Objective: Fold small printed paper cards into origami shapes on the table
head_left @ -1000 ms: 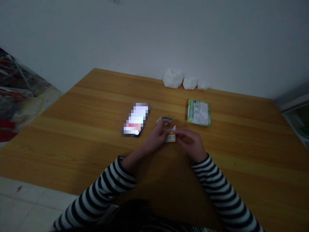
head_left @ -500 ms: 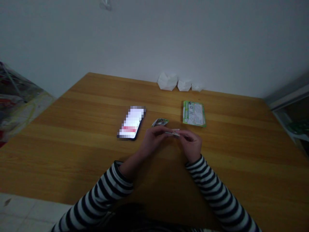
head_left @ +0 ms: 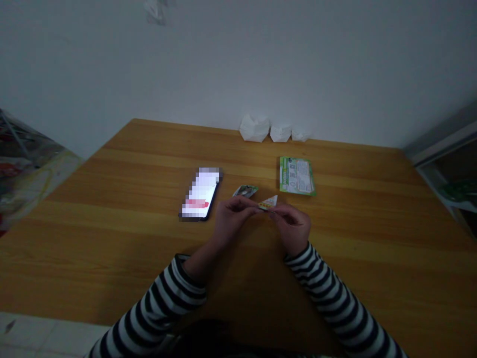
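Between my two hands is a small folded piece of printed paper (head_left: 269,202), white with a yellow and red strip; a pointed flap stands up on its right. My left hand (head_left: 234,218) pinches its left end between thumb and fingers. At the right end, my right hand (head_left: 292,224) pinches it too. Just behind my left hand lies a torn-looking green and silver packet piece (head_left: 246,190), partly hidden by the fingers. A flat green and white printed packet (head_left: 297,176) rests farther back on the right.
A phone (head_left: 200,194) with a lit, blurred screen lies left of my hands on the wooden table (head_left: 112,209). Three folded white paper shapes (head_left: 254,129) stand along the wall at the back. A shelf (head_left: 439,184) is beyond the table's right edge.
The paper has turned between my fingers, so its pointed white flap and yellow strip now show. Both hands stay in nearly the same place. The view has shifted slightly.
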Motion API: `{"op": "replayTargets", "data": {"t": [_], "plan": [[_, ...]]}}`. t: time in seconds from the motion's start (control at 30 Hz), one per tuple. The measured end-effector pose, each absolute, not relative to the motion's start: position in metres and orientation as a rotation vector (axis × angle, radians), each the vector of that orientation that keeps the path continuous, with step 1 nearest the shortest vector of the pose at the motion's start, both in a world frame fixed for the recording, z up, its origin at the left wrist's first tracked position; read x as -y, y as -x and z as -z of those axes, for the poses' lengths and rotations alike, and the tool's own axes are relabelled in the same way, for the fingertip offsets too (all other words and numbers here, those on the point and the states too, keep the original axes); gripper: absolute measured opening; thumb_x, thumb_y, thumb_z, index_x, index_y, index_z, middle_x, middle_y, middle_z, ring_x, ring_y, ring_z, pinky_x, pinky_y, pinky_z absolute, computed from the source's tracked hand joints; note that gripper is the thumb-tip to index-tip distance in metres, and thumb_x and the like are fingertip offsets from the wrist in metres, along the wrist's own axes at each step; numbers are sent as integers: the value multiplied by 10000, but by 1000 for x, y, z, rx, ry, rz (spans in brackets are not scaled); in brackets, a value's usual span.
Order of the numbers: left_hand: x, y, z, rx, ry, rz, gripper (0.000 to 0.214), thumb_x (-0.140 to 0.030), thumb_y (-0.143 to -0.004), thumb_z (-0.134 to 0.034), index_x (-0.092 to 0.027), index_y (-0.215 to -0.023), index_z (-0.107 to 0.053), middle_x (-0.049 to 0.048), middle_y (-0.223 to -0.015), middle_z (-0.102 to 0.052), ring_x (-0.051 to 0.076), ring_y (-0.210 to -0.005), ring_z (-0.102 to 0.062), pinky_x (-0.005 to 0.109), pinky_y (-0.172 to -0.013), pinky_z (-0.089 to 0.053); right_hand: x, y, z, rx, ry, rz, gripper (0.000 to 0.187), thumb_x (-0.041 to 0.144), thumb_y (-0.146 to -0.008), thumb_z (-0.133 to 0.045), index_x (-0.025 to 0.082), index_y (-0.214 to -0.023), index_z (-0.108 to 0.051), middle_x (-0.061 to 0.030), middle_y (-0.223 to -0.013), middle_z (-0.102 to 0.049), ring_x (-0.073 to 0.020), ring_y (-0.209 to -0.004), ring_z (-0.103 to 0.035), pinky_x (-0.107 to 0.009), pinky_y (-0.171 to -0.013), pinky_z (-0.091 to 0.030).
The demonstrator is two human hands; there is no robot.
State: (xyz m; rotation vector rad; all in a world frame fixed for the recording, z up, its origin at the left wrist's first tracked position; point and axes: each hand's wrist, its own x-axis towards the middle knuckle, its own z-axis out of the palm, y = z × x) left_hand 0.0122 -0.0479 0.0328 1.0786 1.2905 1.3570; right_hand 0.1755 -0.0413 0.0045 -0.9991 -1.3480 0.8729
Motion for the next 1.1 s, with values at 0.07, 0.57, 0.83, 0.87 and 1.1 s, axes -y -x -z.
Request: {"op": "replayTargets", "data": {"t": [0.07,0.57,0.83,0.87,1.1], "plan": [[47,-13,-31,-1296,-1018,-1351,157,-266,-631,-865,-180,-667,-738,35,-691,-760,186,-656,-704,310,-665,-578,42,-173,-6,1316,1002,-874,83,291,-782,-775,223,-765,-729,-52,-800,-774,-213,-728,-736,-358,-679,-630],[44,-17,-31,-1327,-823,-1272,254,-335,-648,-882,-141,-630,-720,62,-656,-756,185,-638,-715,316,-689,-572,37,-161,-5,1183,1094,-1076,220,417,-832,-725,206,-796,-676,-37,-794,-755,-182,-740,-718,-330,-731,-600],[43,-17,-23,-1276,-820,-1293,267,-333,-637,-890,-144,-632,-701,61,-685,-764,189,-655,-727,317,-684,-581,37,-160,-7,1070,1051,-1199,268,441,-788,-761,212,-765,-623,-35,-769,-765,-178,-694,-725,-328,-700,-608],[44,-18,-23,-1287,-828,-1293,270,-336,-644,-885,-143,-624,-698,64,-680,-763,192,-650,-727,322,-679,-583,37,-158,-7,1052,1042,-1210,266,439,-791,-758,213,-785,-617,-37,-783,-769,-182,-702,-730,-336,-709,-613],[47,-23,-27,-1278,-808,-1292,326,-345,-653,-880,-141,-647,-625,63,-649,-750,203,-614,-733,313,-633,-591,39,-154,-9,964,1023,-1329,392,398,-802,-739,235,-1107,-554,-3,-755,-770,-204,-679,-751,-361,-697,-633]]}}
